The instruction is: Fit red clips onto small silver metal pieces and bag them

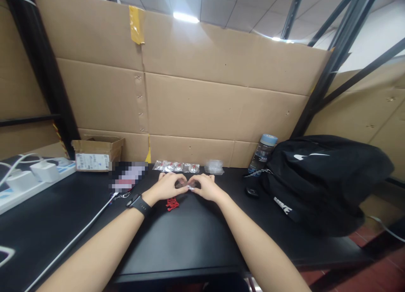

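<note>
My left hand (pixel 171 186) and my right hand (pixel 205 186) meet over the black table, thumbs and fingertips pinched together. Between them is a small shiny piece (pixel 190 187), partly clear; the fingers cover most of it and its kind cannot be made out. A little bundle of red cords (pixel 172 204) lies on the table just below my left hand. Behind the hands is a row of clear packets (pixel 177 167) with round silvery and red things inside. To their right sits a small stack of clear plastic bags (pixel 214 166).
A black backpack (pixel 319 178), a water bottle (pixel 262 152) and a small black object (pixel 252 191) stand or lie at right. Leftward are a phone (pixel 129 177) on a white cable (pixel 85 229), an open cardboard box (pixel 95 155) and a power strip (pixel 38 186). Cardboard (pixel 221 106) walls the back.
</note>
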The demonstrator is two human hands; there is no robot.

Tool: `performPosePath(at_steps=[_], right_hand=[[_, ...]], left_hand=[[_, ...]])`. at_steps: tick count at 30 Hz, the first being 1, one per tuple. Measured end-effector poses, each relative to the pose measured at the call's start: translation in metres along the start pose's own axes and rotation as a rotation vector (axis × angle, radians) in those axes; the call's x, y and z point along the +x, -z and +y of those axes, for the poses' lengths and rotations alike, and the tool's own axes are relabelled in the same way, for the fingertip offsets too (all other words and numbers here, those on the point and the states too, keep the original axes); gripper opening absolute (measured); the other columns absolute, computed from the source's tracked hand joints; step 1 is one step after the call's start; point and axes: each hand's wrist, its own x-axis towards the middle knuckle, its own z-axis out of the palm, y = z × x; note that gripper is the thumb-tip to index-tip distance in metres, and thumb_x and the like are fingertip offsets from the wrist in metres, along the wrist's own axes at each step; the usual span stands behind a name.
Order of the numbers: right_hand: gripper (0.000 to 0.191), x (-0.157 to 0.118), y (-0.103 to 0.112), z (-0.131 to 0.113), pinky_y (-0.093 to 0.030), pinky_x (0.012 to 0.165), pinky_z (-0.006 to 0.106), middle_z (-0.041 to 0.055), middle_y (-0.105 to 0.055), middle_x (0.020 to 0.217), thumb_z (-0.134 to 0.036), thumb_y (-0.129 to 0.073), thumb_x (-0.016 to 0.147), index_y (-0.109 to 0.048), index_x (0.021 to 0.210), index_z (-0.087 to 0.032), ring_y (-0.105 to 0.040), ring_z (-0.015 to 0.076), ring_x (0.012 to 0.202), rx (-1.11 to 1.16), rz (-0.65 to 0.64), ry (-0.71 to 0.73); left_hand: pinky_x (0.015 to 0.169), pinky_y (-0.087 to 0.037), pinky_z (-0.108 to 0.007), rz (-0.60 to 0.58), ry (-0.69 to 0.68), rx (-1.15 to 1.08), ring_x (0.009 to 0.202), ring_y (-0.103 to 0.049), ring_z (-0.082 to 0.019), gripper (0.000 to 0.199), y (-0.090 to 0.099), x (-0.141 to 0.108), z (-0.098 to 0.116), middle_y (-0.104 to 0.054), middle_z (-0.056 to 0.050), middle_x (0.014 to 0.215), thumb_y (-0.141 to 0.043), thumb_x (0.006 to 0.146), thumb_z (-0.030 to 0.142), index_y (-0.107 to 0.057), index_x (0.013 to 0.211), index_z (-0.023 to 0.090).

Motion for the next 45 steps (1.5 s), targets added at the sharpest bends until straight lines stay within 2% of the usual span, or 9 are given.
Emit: performPosePath(at_steps=[3, 6, 16, 19, 24, 32, 36, 39, 45], right_hand=[[0.023, 0.002, 0.001, 0.002, -0.029, 0.092, 0.039, 0.0002, -0.076, 0.101, -0.026, -0.066, 0.089, -0.065, 0.111, -0.029, -0.064, 0.022, 0.104, 0.072, 0.047, -0.044], [0.022, 0.004, 0.001, 0.006, -0.029, 0.093, 0.039, -0.0014, -0.077, 0.093, -0.026, -0.062, 0.092, -0.063, 0.113, -0.029, -0.067, 0.0204, 0.097, 0.108, 0.111, -0.119], [0.042, 0.005, -0.001, 0.009, -0.03, 0.096, 0.046, -0.0045, -0.077, 0.087, -0.02, -0.072, 0.079, -0.058, 0.117, -0.031, -0.07, 0.0213, 0.094, 0.201, 0.146, -0.221], [0.04, 0.006, 0.0, 0.007, -0.036, 0.094, 0.043, -0.0047, -0.077, 0.086, -0.021, -0.072, 0.078, -0.057, 0.114, -0.03, -0.07, 0.0198, 0.088, 0.273, 0.185, -0.231], [0.04, 0.008, 0.0, 0.008, -0.047, 0.079, 0.035, 0.0004, -0.077, 0.086, -0.024, -0.074, 0.076, -0.055, 0.112, -0.026, -0.071, 0.0221, 0.081, 0.375, 0.213, -0.246], [0.041, 0.007, 0.001, 0.002, -0.044, 0.08, 0.032, -0.0043, -0.076, 0.083, -0.023, -0.075, 0.076, -0.056, 0.112, -0.028, -0.07, 0.0189, 0.081, 0.373, 0.24, -0.259], [0.039, 0.005, 0.017, 0.01, -0.038, 0.082, 0.032, -0.0041, -0.072, 0.085, -0.032, -0.075, 0.077, -0.06, 0.113, -0.029, -0.066, 0.0174, 0.082, 0.208, 0.314, -0.193], [0.024, -0.002, 0.039, 0.032, -0.033, 0.081, 0.032, -0.0004, -0.069, 0.094, -0.034, -0.068, 0.083, -0.064, 0.106, -0.027, -0.062, 0.0184, 0.088, 0.029, 0.405, -0.252], [0.01, -0.024, 0.071, 0.073, -0.03, 0.083, 0.036, 0.0032, -0.065, 0.097, -0.029, -0.064, 0.087, -0.067, 0.095, -0.023, -0.059, 0.0228, 0.1, -0.139, 0.252, -0.397]], left_hand=[[0.101, -0.033, -0.043, 0.043, 0.022, -0.021, 0.111, -0.064, -0.027, 0.044, -0.001, 0.001, -0.006, -0.077, -0.001, 0.103, -0.067, 0.081, 0.034, -0.055, 0.122, 0.029], [0.102, -0.032, -0.042, 0.102, 0.06, -0.046, 0.107, -0.067, -0.024, 0.044, -0.004, 0.003, -0.01, -0.078, 0.001, 0.095, -0.059, 0.086, 0.025, -0.047, 0.129, 0.029], [0.099, -0.038, -0.041, 0.194, 0.146, -0.118, 0.098, -0.071, -0.024, 0.042, -0.003, 0.005, -0.001, -0.078, 0.003, 0.09, -0.062, 0.084, 0.03, -0.047, 0.123, 0.027], [0.097, -0.042, -0.04, 0.237, 0.193, -0.206, 0.09, -0.072, -0.023, 0.052, -0.001, 0.005, 0.001, -0.078, 0.001, 0.098, -0.066, 0.082, 0.038, -0.046, 0.128, 0.027], [0.097, -0.045, -0.041, 0.233, 0.168, -0.315, 0.101, -0.07, -0.025, 0.063, -0.002, 0.005, -0.007, -0.077, -0.002, 0.098, -0.073, 0.078, 0.042, -0.046, 0.133, 0.027], [0.089, -0.05, -0.039, 0.191, 0.216, -0.382, 0.088, -0.074, -0.025, 0.058, -0.013, 0.009, -0.018, -0.077, -0.001, 0.086, -0.075, 0.077, 0.041, -0.049, 0.127, 0.026], [0.095, -0.044, -0.043, 0.248, 0.289, -0.174, 0.101, -0.071, -0.027, 0.048, -0.004, 0.028, -0.022, -0.078, -0.001, 0.091, -0.073, 0.078, 0.04, -0.051, 0.118, 0.028], [0.096, -0.039, -0.045, 0.232, 0.372, -0.036, 0.102, -0.07, -0.028, 0.042, 0.007, 0.055, -0.032, -0.079, -0.002, 0.093, -0.071, 0.078, 0.037, -0.049, 0.113, 0.028], [0.091, -0.037, -0.043, 0.231, 0.5, 0.02, 0.105, -0.068, -0.029, 0.039, 0.002, 0.092, -0.053, -0.078, -0.005, 0.097, -0.071, 0.077, 0.036, -0.049, 0.108, 0.027]])
